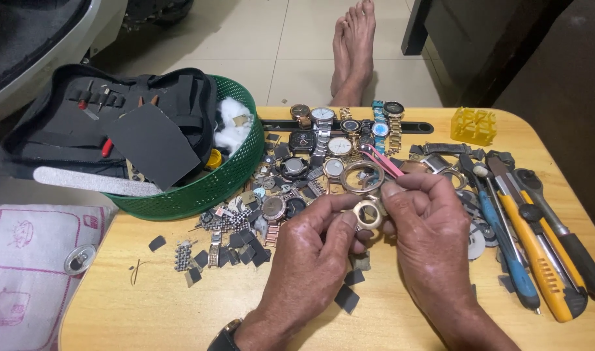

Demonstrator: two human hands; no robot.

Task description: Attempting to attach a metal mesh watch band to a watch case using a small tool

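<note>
Pinched between both hands over the middle of the wooden table [148, 305], a small gold-coloured watch case [368, 214] sits with its round opening turned up toward the camera. Left hand [310, 250] closes thumb and forefinger on the case's left rim, coming in from below and the left. Right hand [427, 224] clamps the right rim and at the same time holds pink tweezers [383, 161], whose long axis runs up and to the left, away from the case, tips pointing toward the far side. So the case lies right at the fingertips of both hands, neither one nearer, with the tweezer tips just beyond it. Directly behind, a larger loose ring-shaped case [362, 177] lies flat on the table. Further out: a row of wristwatches [340, 127], scattered links and parts to the left, a green basket [232, 175], and screwdrivers and a yellow utility knife [538, 260] off to the right.
</note>
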